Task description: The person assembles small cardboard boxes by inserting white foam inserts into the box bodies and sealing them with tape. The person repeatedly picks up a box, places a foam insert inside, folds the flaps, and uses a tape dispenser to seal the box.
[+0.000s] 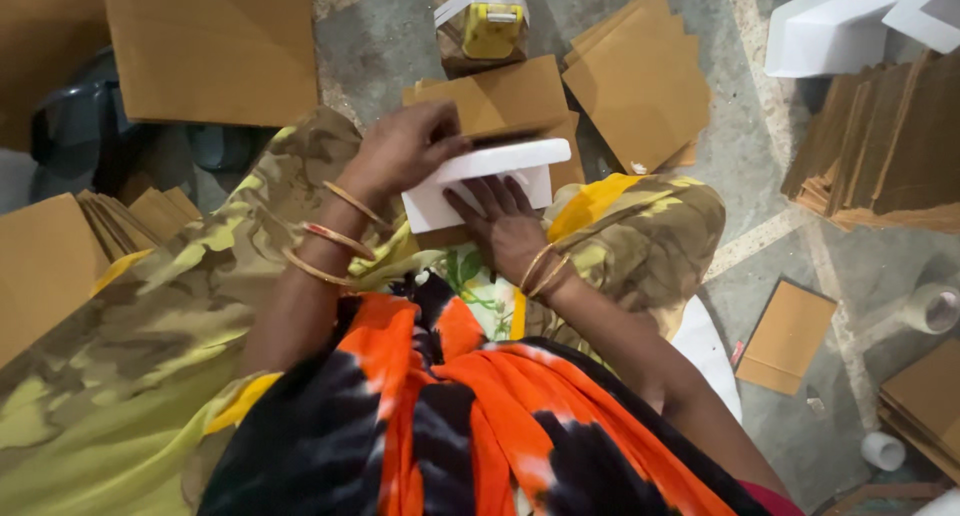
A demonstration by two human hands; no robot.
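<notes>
Floor: grey stone floor [760, 156], worn, with pale streaks, seen from above; the person sits on it with knees spread under camouflage-patterned cloth.
Far left: a stack of brown cardboard sheets [45, 266] lies by the left knee, with a large flat cardboard panel [215, 46] above it and a dark plastic object [70, 126] between the two.
Left hand: the left hand [400, 146], bangles on its wrist, curls over the top left edge of the white foam block [480, 181], fingers bent around the rim and gripping it.
Foam block: white, rectangular and tray-like, tilted in the lap between the knees, with a brown cardboard piece [500, 96] touching it just behind.
Right hand: the right hand [505, 226] lies flat with fingers spread, pressed against the block's broad face from below; it supports the block rather than closing around it.
Top centre: a yellow and white tape dispenser [485, 21] stands on the floor beyond the cardboard.
Right of centre: a fanned pile of cardboard squares [640, 76] lies near the right knee.
Far right: white foam pieces [830, 26] at the top, a tall upright stack of cardboard [880, 146] below them, a single cardboard sheet [785, 336] lower down, and a tape roll [935, 306] beside it.
</notes>
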